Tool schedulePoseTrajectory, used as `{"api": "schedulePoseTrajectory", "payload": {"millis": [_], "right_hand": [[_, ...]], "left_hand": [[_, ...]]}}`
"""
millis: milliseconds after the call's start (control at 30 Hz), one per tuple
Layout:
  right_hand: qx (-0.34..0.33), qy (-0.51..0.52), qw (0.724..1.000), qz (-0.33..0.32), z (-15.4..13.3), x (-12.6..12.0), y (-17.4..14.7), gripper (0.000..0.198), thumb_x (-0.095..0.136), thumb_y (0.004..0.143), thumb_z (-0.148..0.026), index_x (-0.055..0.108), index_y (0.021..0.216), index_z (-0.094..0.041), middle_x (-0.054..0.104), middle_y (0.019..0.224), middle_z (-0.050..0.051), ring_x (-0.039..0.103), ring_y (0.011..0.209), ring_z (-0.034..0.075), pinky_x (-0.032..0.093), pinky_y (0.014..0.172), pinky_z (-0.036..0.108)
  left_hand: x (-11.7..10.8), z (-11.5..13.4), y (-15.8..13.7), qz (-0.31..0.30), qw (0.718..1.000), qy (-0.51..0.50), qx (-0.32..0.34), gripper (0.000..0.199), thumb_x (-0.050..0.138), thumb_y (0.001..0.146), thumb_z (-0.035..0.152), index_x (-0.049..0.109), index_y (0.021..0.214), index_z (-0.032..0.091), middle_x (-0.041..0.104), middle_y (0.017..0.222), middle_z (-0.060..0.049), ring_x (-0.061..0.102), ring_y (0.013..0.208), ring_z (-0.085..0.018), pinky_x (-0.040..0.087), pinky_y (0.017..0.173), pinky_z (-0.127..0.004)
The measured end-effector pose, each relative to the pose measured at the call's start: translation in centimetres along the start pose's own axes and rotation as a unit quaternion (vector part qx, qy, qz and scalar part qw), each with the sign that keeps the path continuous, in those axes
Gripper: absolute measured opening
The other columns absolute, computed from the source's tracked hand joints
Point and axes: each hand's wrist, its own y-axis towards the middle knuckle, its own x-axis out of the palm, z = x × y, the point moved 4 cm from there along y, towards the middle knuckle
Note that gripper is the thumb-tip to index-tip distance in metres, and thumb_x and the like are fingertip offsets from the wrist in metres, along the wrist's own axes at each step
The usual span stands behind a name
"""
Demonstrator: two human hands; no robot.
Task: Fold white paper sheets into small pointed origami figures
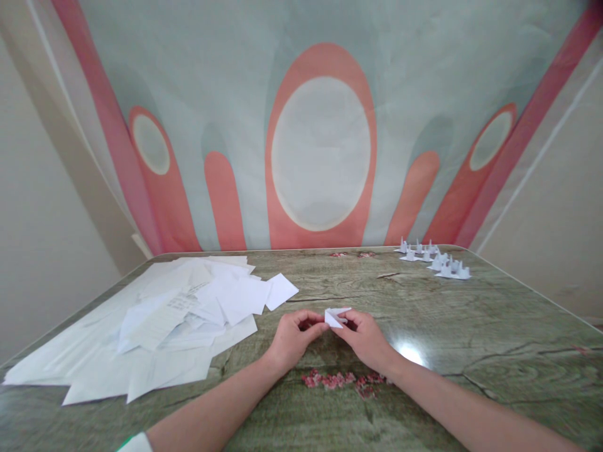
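Observation:
A small folded piece of white paper [333, 319] is held up between both hands over the middle of the table. My left hand [293, 336] pinches its left edge between thumb and fingers. On the other side, my right hand [365, 338] grips the paper, with the thumb in front and fingers partly behind it. Layers and a slanted fold show on the paper's near face. Some fingertips are hidden behind it. A single white paper square [281, 291] lies on the table just beyond my left hand, at the edge of a paper pile.
Loose white sheets [169, 370] cover the table's left side in an overlapping pile. Several small folded paper figures with upright points [453, 269] stand at the far right. The wood-patterned table [471, 326] meets a painted backdrop [249, 125] behind.

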Motion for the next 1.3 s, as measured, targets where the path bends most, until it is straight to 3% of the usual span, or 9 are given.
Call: {"api": "schedulePoseTrajectory", "payload": {"millis": [300, 433, 633, 1000, 1200, 1300], "right_hand": [[0.001, -0.029, 0.999, -0.017, 0.6, 0.2, -0.2, 0.02, 0.059, 0.077, -0.033, 0.068, 0.079, -0.016, 0.066, 0.077, 0.003, 0.057, 0.07, 0.015, 0.043, 0.064, 0.025], [-0.012, -0.095, 0.995, 0.004, -0.1, -0.3, 0.1, 0.018, 0.056, 0.078, -0.03, 0.065, 0.077, -0.015, 0.062, 0.074, 0.003, 0.054, 0.064, 0.013, 0.041, 0.058, 0.023], [-0.029, -0.32, 0.947, 0.011, -0.6, -1.9, 0.6, 0.006, 0.052, 0.072, -0.018, 0.057, 0.068, -0.019, 0.056, 0.066, -0.001, 0.049, 0.06, 0.013, 0.034, 0.057, 0.023], [-0.04, -0.379, 0.924, -0.029, 0.1, -1.4, 0.5, 0.009, 0.052, 0.071, -0.012, 0.056, 0.073, -0.02, 0.057, 0.071, 0.0, 0.05, 0.066, 0.014, 0.033, 0.061, 0.024], [-0.035, -0.388, 0.92, -0.032, 0.6, -1.1, 0.4, 0.011, 0.053, 0.075, -0.018, 0.054, 0.064, -0.019, 0.053, 0.066, -0.001, 0.048, 0.062, 0.013, 0.031, 0.058, 0.024], [-0.033, -0.388, 0.92, -0.031, 0.9, -1.0, 0.5, 0.011, 0.054, 0.075, -0.018, 0.053, 0.063, -0.019, 0.053, 0.065, -0.001, 0.047, 0.06, 0.013, 0.03, 0.057, 0.023]], "left_hand": [[0.0, -0.1, -0.2, -0.016, 0.999, 0.052, -0.004, 0.019, 0.063, 0.073, 0.031, 0.067, 0.068, 0.013, 0.065, 0.064, 0.0, 0.055, 0.06, -0.013, 0.041, 0.058, -0.021], [0.1, 0.0, -0.2, -0.026, 0.997, 0.067, 0.009, 0.019, 0.061, 0.075, 0.032, 0.069, 0.075, 0.015, 0.067, 0.07, -0.001, 0.058, 0.065, -0.014, 0.044, 0.062, -0.023], [-0.1, 0.4, -0.1, 0.014, 0.995, 0.08, 0.052, 0.036, 0.068, 0.07, 0.027, 0.061, 0.104, 0.019, 0.064, 0.098, -0.005, 0.059, 0.085, -0.017, 0.047, 0.071, -0.025], [0.2, 1.3, -0.5, -0.02, 0.978, 0.159, 0.135, 0.026, 0.065, 0.073, 0.023, 0.062, 0.099, 0.021, 0.061, 0.097, -0.005, 0.055, 0.095, -0.019, 0.043, 0.085, -0.031], [0.2, -0.4, -0.3, 0.009, 0.987, 0.135, 0.083, 0.058, 0.065, 0.069, 0.017, 0.044, 0.123, 0.022, 0.061, 0.105, -0.005, 0.057, 0.097, -0.019, 0.043, 0.088, -0.034], [0.3, -0.7, -0.3, 0.001, 0.985, 0.15, 0.083, 0.063, 0.065, 0.068, 0.018, 0.04, 0.125, 0.022, 0.062, 0.103, -0.004, 0.055, 0.101, -0.021, 0.038, 0.094, -0.038]]}}
